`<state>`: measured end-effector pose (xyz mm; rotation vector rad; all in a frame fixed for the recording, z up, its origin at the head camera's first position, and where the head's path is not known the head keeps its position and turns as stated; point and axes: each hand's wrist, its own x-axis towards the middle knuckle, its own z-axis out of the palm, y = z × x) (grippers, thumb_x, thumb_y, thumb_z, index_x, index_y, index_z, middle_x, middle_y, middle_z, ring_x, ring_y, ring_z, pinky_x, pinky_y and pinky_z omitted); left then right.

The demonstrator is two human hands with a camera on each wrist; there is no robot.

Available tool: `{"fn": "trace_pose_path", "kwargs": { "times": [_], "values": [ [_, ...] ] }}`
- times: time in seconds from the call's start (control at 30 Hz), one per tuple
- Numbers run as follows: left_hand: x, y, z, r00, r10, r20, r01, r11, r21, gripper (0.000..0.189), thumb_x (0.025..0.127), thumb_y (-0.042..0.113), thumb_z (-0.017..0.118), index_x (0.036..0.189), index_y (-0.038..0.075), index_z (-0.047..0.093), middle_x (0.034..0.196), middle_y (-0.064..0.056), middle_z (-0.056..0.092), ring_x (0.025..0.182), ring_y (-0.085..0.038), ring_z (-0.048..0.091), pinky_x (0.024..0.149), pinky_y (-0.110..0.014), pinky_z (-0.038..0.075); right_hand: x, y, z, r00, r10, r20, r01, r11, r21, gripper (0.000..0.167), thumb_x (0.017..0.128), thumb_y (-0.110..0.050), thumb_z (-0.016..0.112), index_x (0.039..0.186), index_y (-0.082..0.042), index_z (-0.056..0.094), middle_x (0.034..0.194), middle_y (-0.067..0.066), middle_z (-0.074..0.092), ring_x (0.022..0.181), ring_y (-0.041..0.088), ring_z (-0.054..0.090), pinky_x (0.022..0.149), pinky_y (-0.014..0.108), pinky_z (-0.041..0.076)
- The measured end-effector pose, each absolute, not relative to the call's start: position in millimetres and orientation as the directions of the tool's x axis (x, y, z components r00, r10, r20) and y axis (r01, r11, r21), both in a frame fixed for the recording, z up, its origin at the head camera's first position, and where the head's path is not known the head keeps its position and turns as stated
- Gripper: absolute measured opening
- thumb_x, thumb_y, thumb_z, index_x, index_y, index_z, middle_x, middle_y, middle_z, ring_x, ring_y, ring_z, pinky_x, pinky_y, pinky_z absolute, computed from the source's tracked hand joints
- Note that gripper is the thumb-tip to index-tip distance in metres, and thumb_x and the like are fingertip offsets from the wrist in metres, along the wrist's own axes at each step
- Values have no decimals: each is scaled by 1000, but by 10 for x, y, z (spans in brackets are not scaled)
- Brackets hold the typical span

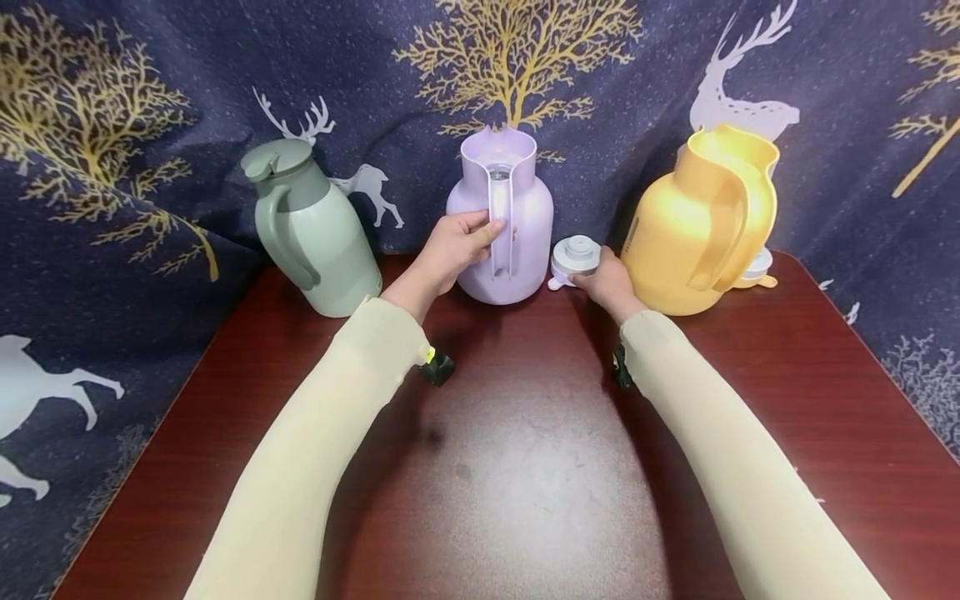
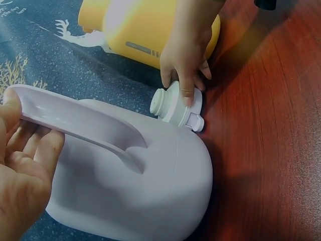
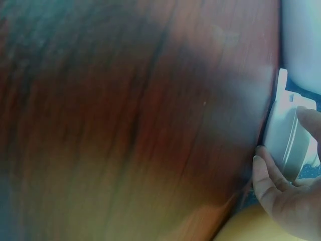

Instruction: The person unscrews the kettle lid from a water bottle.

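I have the left grip point(image 1: 459, 242) clamped on the long upright handle point(image 1: 500, 250) of a lilac, round-bodied plastic jug point(image 1: 532, 242). The right grip point(image 1: 613, 287) is clamped on a round white-and-lilac plastic lid point(image 1: 577, 253), my thumb and fingers on its opposite sides. The lid sits low at the far edge of the dark red wooden worktop point(image 1: 525, 433), between the lilac jug and a glossy yellow plastic jug point(image 1: 663, 242); I can't tell whether its underside touches.

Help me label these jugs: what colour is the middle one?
The middle jug is lilac, clearest in the head view.
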<state>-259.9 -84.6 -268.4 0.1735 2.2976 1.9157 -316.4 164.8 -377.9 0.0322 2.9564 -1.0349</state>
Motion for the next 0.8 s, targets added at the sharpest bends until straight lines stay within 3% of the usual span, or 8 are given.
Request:
{"fn": "trace_pose_path", "kwargs": {
  "times": [0.2, 0.5, 0.6, 0.8],
  "values": [
    [-2578, -816, -2713, -985, 167, -34, -6, 164, 986, 39, 106, 20, 56, 141, 6, 61, 137, -18, 65, 101, -5, 61, 112, -31, 50, -3144, 1669, -3786, -1000, 15, -22, 25, 789, -613, 81, 95, -25, 68, 151, 16, 27, 150, 38, 44, 140, 49, 46, 123, 51, 36],
    [-2484, -848, -2887, -991, 125, -44, -15, 222, 975, 38, 106, 18, 57, 139, 0, 61, 141, -21, 62, 129, -30, 62, 113, -37, 51, -3030, 1719, -3801, -998, -68, -8, -48, 784, -619, 75, 94, -22, 68, 149, 14, 32, 148, 37, 47, 139, 50, 46, 122, 54, 36],
    [-2417, -936, -2997, -990, 122, -68, -41, 217, 975, 41, 106, 15, 56, 142, -2, 57, 145, -22, 59, 134, -32, 59, 113, -38, 50, -2940, 1728, -3773, -994, -108, -29, -67, 785, -616, 77, 95, -23, 66, 153, 12, 29, 152, 37, 43, 142, 50, 43, 123, 55, 34],
    [-2205, -1224, -3235, -982, 158, -104, -70, 207, 976, 40, 104, 11, 58, 140, -6, 57, 142, -25, 61, 135, -33, 59, 114, -43, 49, -2681, 1722, -3708, -980, -193, -54, -124, 799, -589, 78, 97, -27, 65, 154, 12, 29, 145, 37, 52, 132, 48, 54, 117, 56, 41]
  ]
}}
